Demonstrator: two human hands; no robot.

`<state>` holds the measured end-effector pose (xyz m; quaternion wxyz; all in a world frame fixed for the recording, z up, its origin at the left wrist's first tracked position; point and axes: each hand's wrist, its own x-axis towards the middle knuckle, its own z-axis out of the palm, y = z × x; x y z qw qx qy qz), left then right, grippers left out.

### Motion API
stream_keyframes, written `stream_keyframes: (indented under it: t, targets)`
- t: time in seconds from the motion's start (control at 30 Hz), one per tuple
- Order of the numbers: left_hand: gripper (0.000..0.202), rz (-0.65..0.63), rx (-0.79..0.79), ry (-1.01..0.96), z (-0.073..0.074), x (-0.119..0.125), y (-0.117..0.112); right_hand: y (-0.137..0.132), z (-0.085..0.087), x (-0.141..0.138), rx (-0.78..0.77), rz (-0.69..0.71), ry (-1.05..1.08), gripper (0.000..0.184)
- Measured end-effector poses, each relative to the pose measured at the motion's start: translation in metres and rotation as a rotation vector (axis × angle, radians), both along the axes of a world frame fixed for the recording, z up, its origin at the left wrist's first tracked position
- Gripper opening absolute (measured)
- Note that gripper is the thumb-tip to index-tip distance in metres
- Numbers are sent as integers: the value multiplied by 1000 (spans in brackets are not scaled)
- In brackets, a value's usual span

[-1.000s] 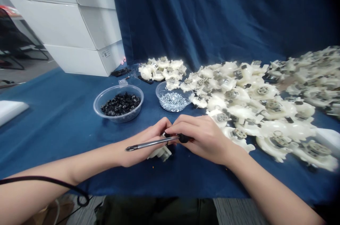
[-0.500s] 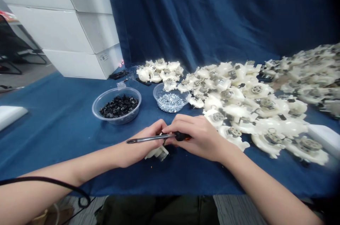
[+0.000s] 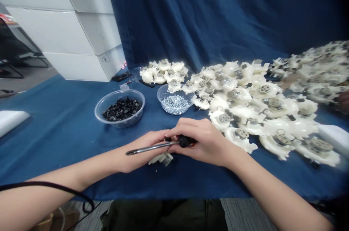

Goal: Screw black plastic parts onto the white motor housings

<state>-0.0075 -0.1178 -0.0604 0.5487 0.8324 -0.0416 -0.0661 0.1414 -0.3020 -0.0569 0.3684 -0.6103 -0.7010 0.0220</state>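
Low over the blue cloth, my left hand (image 3: 147,147) is closed around a cream plastic housing (image 3: 163,159), most of which the hand covers. A screwdriver (image 3: 149,148) is gripped in my right hand (image 3: 204,140), its metal shaft lying across the left hand with the tip toward the left. The fingers of both hands meet over the housing, and a small black piece (image 3: 168,139) shows between them. Ahead of the hands stand a clear bowl (image 3: 97,111) of black parts and a smaller clear bowl (image 3: 161,107) of metal screws.
Many cream housings (image 3: 245,107) are heaped from the middle to the right. A smaller cluster (image 3: 163,71) lies at the back. White boxes (image 3: 79,65) are stacked at back left. Part of another person's hand (image 3: 343,100) shows at the far right edge.
The screwdriver's shaft has swung slightly lower at its tip. A small black piece now shows more clearly between my fingers. Another person's hand has appeared at the right edge.
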Motion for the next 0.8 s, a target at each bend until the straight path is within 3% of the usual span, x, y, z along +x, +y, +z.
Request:
stream_keyframes:
  t: [0.17, 0.3, 0.4, 0.57, 0.7, 0.8]
  targets:
    - [33, -40, 3, 4, 0, -4, 5, -4, 13, -3, -75, -14, 216, 28]
    - [33, 52, -67, -15, 1, -3, 6, -22, 21, -5, -365, -231, 402, 32]
    - [31, 149, -140, -42, -4, -1, 8, -43, 16, -8, -538, -350, 413, 38]
    - [31, 165, -173, -3, -10, -1, 10, -69, -4, -16, -440, -440, 158, 28]
    - [32, 114, -135, 16, 0, -3, 8, -83, -19, -23, -252, -452, -50, 35]
    - [28, 94, -121, 12, 7, -4, 6, -90, -25, -26, -213, -453, -111, 38]
